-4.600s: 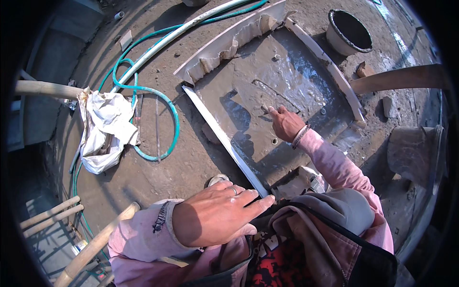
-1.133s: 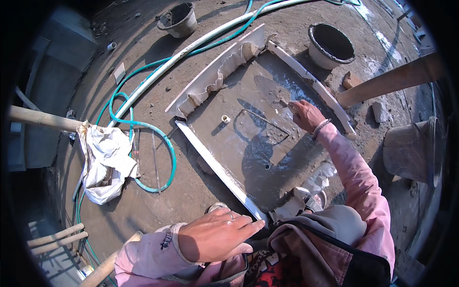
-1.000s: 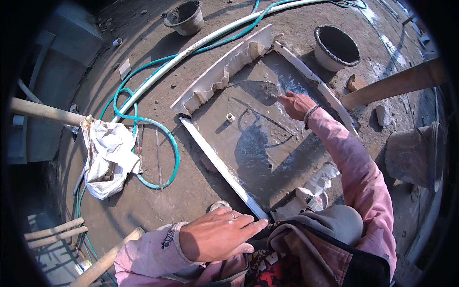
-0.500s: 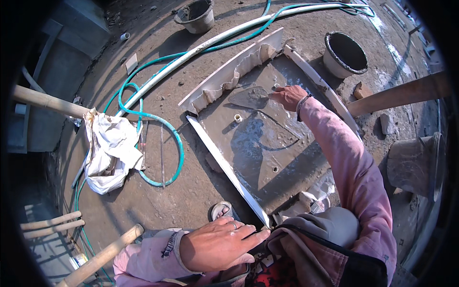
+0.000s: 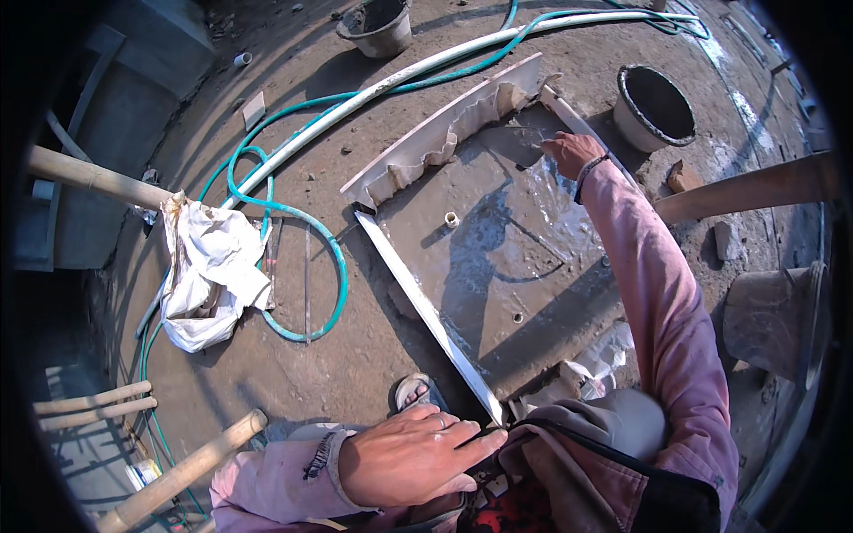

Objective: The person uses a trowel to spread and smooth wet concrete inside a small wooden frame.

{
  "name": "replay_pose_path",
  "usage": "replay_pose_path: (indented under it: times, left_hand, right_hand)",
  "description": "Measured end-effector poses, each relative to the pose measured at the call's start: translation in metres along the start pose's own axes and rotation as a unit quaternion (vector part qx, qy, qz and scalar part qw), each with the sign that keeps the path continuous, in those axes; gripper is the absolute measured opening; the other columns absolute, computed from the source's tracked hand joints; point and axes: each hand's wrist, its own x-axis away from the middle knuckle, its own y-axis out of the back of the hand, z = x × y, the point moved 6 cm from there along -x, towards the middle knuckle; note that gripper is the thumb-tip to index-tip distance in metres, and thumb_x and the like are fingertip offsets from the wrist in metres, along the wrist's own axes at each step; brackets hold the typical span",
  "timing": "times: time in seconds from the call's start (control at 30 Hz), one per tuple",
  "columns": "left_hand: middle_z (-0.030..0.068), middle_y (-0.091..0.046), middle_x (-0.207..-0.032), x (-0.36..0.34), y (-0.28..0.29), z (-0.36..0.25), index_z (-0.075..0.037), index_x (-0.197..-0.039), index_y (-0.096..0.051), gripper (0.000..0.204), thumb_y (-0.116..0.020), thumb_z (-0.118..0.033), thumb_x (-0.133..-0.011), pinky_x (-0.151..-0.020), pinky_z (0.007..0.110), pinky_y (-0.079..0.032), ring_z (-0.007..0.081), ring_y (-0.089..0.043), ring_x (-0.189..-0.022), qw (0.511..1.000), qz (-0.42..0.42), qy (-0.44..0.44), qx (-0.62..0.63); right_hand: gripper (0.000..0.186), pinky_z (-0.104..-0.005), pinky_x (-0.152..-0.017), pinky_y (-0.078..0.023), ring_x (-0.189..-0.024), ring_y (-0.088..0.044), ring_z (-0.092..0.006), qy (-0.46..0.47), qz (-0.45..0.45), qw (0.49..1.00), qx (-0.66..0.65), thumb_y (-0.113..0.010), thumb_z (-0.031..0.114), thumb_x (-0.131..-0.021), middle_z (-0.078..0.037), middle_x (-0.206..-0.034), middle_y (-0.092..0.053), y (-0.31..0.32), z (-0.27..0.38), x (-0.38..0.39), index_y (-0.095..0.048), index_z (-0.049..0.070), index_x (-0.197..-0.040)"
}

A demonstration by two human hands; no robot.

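My right hand (image 5: 573, 154) is closed round a trowel (image 5: 524, 151), mostly by its handle, near the far right corner of a wet concrete slab (image 5: 418, 213). The blade lies low on the grey surface and blends in with it. Boards frame the slab: a white one (image 5: 426, 311) on the left, a pale one (image 5: 444, 124) at the far side with crumpled sheeting along it, and another (image 5: 586, 129) on the right. A short white pipe stub (image 5: 451, 219) pokes up from the concrete. My left hand (image 5: 413, 455), its fingers stretched out, rests near my lap and holds nothing.
Black-rimmed buckets stand beyond the right board (image 5: 656, 111) and at the far left (image 5: 378, 27). Another bucket (image 5: 769, 315) is at the right. A teal hose (image 5: 342, 275) and white pipe (image 5: 418, 69) cross the ground. A white sack (image 5: 209, 284) hangs by a pole (image 5: 98, 178).
My right hand has moved the trowel farther away and slightly right, toward the slab's far right corner. My left hand has stayed in place.
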Motion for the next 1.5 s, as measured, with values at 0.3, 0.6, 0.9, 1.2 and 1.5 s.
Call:
replay_pose_path:
  times: [0.3,0.6,0.9,1.2,1.5]
  left_hand:
    - [0.0176,-0.056,-0.125,-0.002,-0.003,0.001,-0.005,-0.147,-0.034,0.063,-0.056,-0.036,-0.097,-0.094,0.043,-0.043,0.0339,-0.058,-0.108,0.999,0.036,0.023,-0.021]
    - [0.0209,-0.054,-0.13,-0.002,-0.002,0.003,-0.006,-0.148,-0.032,0.064,-0.053,-0.039,-0.098,-0.098,0.046,-0.041,0.0367,-0.057,-0.114,0.997,0.07,0.042,-0.001]
    - [0.0199,-0.053,-0.134,-0.006,-0.006,0.008,-0.007,-0.149,-0.03,0.064,-0.05,-0.042,-0.099,-0.104,0.048,-0.039,0.035,-0.053,-0.122,0.994,0.091,0.063,-0.021]
    - [0.0217,-0.056,-0.128,-0.015,0.01,0.034,-0.005,-0.146,-0.035,0.063,-0.057,-0.036,-0.096,-0.101,0.046,-0.04,0.0368,-0.055,-0.118,0.996,0.058,0.074,-0.007]
    - [0.0226,-0.056,-0.133,-0.072,-0.013,0.126,-0.005,-0.138,-0.047,0.057,-0.056,-0.041,-0.095,-0.1,0.047,-0.043,0.0399,-0.056,-0.119,0.965,0.153,0.204,0.066]
  right_hand:
    - [0.023,-0.044,-0.075,-0.055,-0.095,-0.067,-0.0307,-0.029,-0.028,0.999,-0.007,-0.055,0.01,-0.082,-0.01,-0.102,-0.067,-0.005,-0.013,-0.011,-0.067,0.015,-0.101]
    - [0.016,-0.0468,-0.073,-0.056,-0.09,-0.069,-0.0356,-0.144,-0.016,0.987,-0.064,-0.051,0.012,-0.083,-0.016,-0.093,-0.069,-0.024,-0.072,0.006,-0.065,0.01,-0.091]
    - [0.024,-0.0461,-0.084,-0.055,-0.103,-0.067,-0.0377,-0.22,0.022,0.956,-0.191,-0.051,0.011,-0.09,-0.022,-0.107,-0.068,-0.045,-0.04,0.01,-0.068,0.004,-0.107]
    - [0.024,-0.0506,-0.067,-0.054,-0.081,-0.066,-0.0418,-0.241,-0.017,0.959,-0.146,-0.04,0.022,-0.1,-0.025,-0.095,-0.059,-0.051,-0.043,0.161,-0.052,0.007,-0.114]
    - [0.039,-0.051,-0.074,-0.051,-0.084,-0.061,-0.0434,-0.323,-0.053,0.905,-0.272,-0.064,0.021,-0.087,-0.023,-0.096,-0.059,-0.019,-0.03,0.305,-0.054,0.006,-0.121]
